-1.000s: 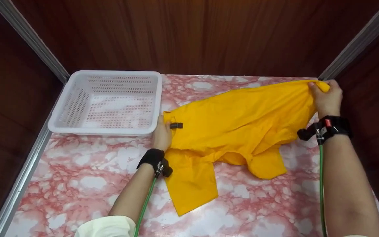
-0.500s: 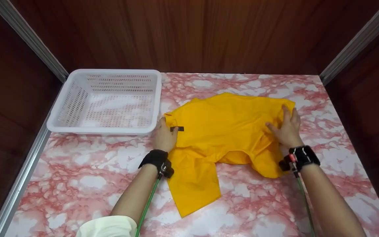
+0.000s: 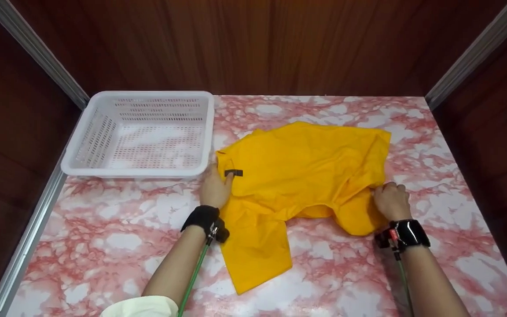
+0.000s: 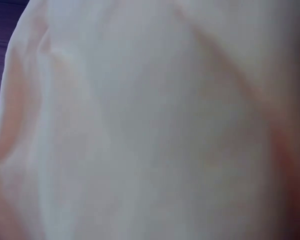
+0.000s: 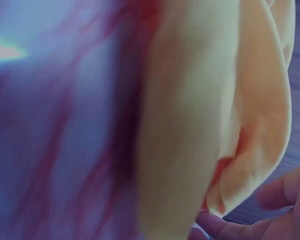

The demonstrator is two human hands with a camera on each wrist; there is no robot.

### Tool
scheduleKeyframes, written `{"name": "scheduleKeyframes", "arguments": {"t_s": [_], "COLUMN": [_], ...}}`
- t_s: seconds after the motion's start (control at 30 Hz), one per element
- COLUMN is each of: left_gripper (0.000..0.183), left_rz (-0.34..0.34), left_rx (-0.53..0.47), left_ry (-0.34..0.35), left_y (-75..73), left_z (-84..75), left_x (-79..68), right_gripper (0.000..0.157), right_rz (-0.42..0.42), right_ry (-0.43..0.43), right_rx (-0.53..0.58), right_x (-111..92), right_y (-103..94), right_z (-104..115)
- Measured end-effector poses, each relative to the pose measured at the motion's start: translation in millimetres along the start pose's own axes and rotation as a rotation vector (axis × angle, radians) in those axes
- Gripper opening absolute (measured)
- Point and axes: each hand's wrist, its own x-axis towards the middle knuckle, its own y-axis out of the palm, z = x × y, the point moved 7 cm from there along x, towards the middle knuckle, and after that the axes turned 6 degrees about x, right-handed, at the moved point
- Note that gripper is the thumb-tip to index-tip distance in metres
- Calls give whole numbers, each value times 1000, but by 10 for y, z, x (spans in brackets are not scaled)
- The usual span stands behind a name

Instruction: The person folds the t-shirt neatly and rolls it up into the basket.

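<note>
A yellow short-sleeved shirt (image 3: 297,167) lies sideways and creased, its collar end on the left and one sleeve (image 3: 258,255) spread toward me. My left hand (image 3: 214,187) holds the collar end, thumb on the cloth beside a small black tag (image 3: 236,172). At the hem end on the right, the fingers of my right hand (image 3: 393,201) are curled at the shirt's near edge. In the right wrist view, fingertips (image 5: 210,222) meet the edge of the pale-looking cloth (image 5: 185,110). Blurred cloth (image 4: 140,125) fills most of the left wrist view.
A white perforated plastic basket (image 3: 137,172) stands at the back left, close to my left hand. The table (image 3: 117,264) has a red and white marbled top. Dark wood panels (image 3: 253,48) enclose the back and both sides.
My right hand let go of the far hem corner and came down to the near hem edge. The raised hem end settled onto the table. My left hand stayed at the collar.
</note>
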Motion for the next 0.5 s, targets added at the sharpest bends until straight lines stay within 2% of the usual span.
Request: {"name": "scheduleKeyframes", "arguments": {"t_s": [0.07,0.1,0.13,0.27,0.33,0.4,0.5], "left_gripper": [64,64,64,65,65,64,58], "left_rz": [-21,-31,-40,-58,-67,-78,-77], "left_rx": [12,22,31,84,99,116,129], "left_ry": [11,15,20,42,56,69,103], "left_y": [-3,0,1,15,12,7,0], "left_z": [6,8,9,-2,-12,-20,-34], "left_x": [-3,-4,-5,-26,-43,-62,-85], "right_gripper": [52,55,56,51,49,45,44], "right_rz": [-19,-32,-44,-146,-159,-123,-22], "right_ry": [-15,37,44,31,10,-23,-81], "right_rx": [13,59,63,48,20,14,46], "right_x": [27,39,51,104,135,167,189], "right_y": [51,80,111,196,234,281,315], "right_z": [91,112,162,381,471,534,531]}}
